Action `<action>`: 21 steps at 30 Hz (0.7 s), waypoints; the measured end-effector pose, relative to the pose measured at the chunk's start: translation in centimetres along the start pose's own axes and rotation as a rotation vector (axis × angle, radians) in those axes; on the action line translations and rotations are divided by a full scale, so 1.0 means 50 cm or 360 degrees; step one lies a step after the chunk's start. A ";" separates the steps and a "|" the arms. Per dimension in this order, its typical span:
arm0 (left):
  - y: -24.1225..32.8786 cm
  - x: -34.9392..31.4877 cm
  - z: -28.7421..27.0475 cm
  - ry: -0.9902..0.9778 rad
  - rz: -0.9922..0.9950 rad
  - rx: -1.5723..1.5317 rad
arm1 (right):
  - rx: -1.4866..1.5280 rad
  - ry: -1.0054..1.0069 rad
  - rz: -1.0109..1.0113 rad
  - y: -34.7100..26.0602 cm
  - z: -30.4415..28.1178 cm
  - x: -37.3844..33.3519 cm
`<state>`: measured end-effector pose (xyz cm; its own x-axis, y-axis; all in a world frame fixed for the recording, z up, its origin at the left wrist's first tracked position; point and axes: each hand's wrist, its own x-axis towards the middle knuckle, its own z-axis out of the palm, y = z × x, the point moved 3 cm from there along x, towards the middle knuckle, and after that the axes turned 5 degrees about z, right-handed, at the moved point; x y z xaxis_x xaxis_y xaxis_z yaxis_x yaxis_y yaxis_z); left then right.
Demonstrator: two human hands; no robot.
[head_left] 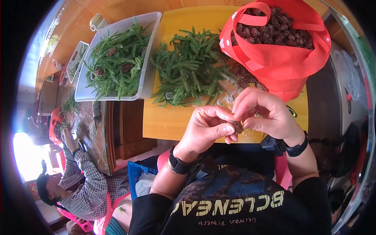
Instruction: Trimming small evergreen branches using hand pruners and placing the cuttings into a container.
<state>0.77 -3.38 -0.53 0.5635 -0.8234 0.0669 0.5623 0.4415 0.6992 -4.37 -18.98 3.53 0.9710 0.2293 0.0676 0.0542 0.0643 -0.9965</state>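
Above the front edge of the yellow table, my left hand (201, 127) pinches a small brown pinecone (236, 127) between thumb and fingers. My right hand (268, 113) is closed in a pinch right beside the cone, its thumb at the cone's edge. A thin, pale piece shows near those fingers, too small to name. Beyond my hands lies a heap of green artificial fir sprigs (192, 70). More brown cones (246, 74) lie on the table beyond my right hand.
A red bag (290, 66) full of dark cones stands at the back right. To the left, a clear plastic bin (147, 78) holds green sprigs with several cones. A dark-handled tool (291, 111) lies by my right wrist. A person in a checked shirt (88, 192) works at another table, far left.
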 end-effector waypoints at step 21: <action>0.022 0.021 0.025 0.0152 0.0394 0.0877 | -0.0270 0.0339 -0.0047 0.013 -0.002 -0.011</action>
<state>1.22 -4.18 1.21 0.7036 -0.6731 0.2280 0.0264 0.3453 0.9381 -4.85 -19.18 2.85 0.9946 0.0194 0.1023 0.1038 -0.0997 -0.9896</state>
